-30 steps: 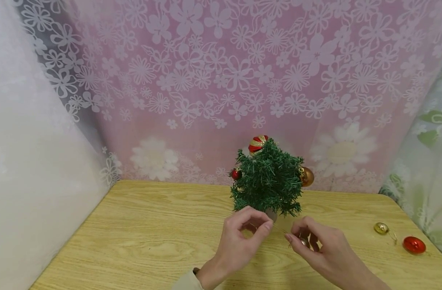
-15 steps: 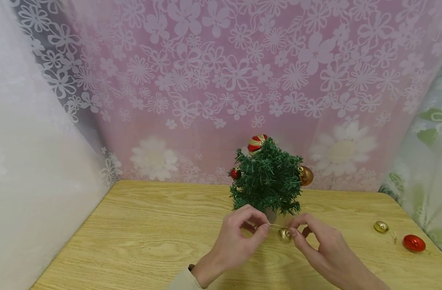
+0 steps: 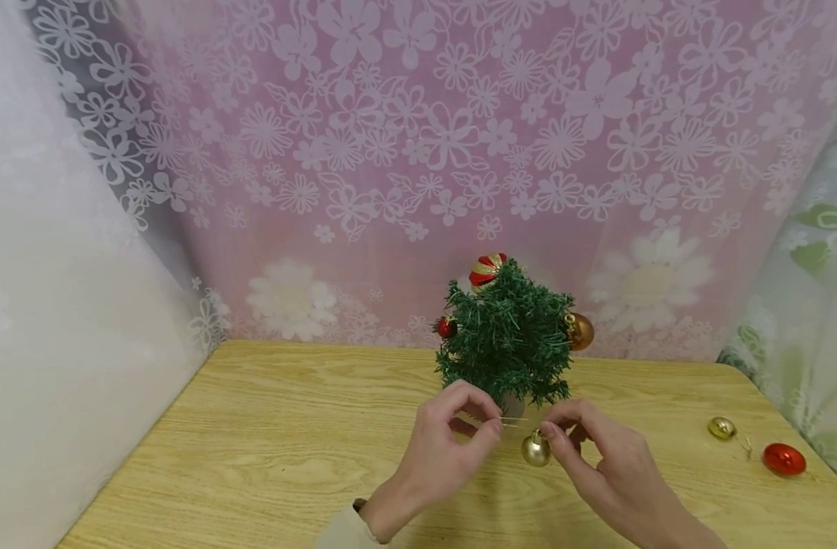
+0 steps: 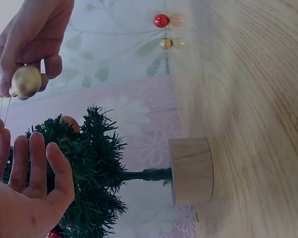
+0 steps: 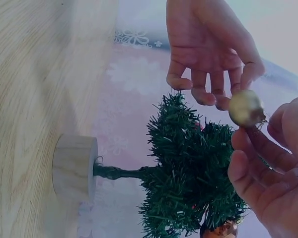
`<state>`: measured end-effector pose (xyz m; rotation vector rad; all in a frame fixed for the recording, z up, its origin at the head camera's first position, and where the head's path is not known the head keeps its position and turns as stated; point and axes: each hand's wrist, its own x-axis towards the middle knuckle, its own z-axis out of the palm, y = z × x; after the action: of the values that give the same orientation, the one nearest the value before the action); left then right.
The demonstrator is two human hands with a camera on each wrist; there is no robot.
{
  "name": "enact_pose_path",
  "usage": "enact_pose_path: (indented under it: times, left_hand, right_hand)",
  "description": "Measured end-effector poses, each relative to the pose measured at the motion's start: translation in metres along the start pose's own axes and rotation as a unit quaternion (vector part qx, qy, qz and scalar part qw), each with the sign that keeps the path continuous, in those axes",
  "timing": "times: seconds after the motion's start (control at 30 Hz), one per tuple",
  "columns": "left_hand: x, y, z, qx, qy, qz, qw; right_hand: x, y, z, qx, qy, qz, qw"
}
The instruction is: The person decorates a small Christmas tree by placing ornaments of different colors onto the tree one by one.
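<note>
Gold ornament [image 3: 536, 450] | left hand [image 3: 440, 456] pinches thread [image 3: 514, 418] | right hand [image 3: 610, 469] pinches top | between 2 hands

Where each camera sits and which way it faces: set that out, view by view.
Head: worn on the head, looking forward and down at the tree and table; left hand, right hand and a sleeve show.
Left wrist: on the left wrist, looking across the table at the tree, picture turned sideways; left hand lower left, right hand upper left.
Right wrist: on the right wrist, facing the tree, also sideways; right hand right, left hand top.
Both wrist views share the gold ball and wooden base.
</note>
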<state>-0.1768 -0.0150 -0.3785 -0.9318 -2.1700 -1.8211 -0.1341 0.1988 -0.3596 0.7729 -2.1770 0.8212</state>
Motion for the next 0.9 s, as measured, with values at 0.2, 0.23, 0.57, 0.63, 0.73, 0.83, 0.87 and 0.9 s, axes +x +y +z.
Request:
enact_pose_path:
  times: [0.2, 0.23, 0.57, 0.63, 0.73, 0.83, 0.87, 0.9]
  left_hand:
    - [0.003, 0.007, -0.003, -0.105, 0.000, -0.055, 0.9930]
    - [0.003, 0.008, -0.003, -0.125, 0.000, -0.060, 0.9903]
    - [0.016, 0.018, -0.009, -0.217, 0.026, -0.059, 0.9740]
    - [0.020, 0.020, -0.011, -0.218, 0.031, -0.055, 0.9738]
    - [0.027, 0.023, -0.014, -0.217, 0.037, -0.048, 0.9743]
    - [0.033, 0.026, -0.017, -0.216, 0.042, -0.040, 0.9747]
    - [0.034, 0.028, -0.018, -0.214, 0.044, -0.038, 0.9752]
    - [0.036, 0.028, -0.018, -0.215, 0.045, -0.037, 0.9749]
  right_hand:
    - [0.005, -0.004, 0.002, -0.007, 0.013, 0.004, 1.000]
    - [0.006, -0.004, 0.003, -0.003, 0.017, 0.003, 1.000]
    - [0.023, -0.007, 0.008, 0.020, 0.045, 0.003, 0.999]
    - [0.027, -0.006, 0.010, 0.021, 0.050, 0.009, 0.998]
    - [0.035, -0.006, 0.012, 0.035, 0.053, 0.019, 0.998]
    - [0.041, -0.005, 0.014, 0.047, 0.063, 0.017, 0.997]
    - [0.043, -0.005, 0.015, 0.048, 0.067, 0.017, 0.996]
    - [0.045, -0.004, 0.016, 0.048, 0.077, 0.011, 0.996]
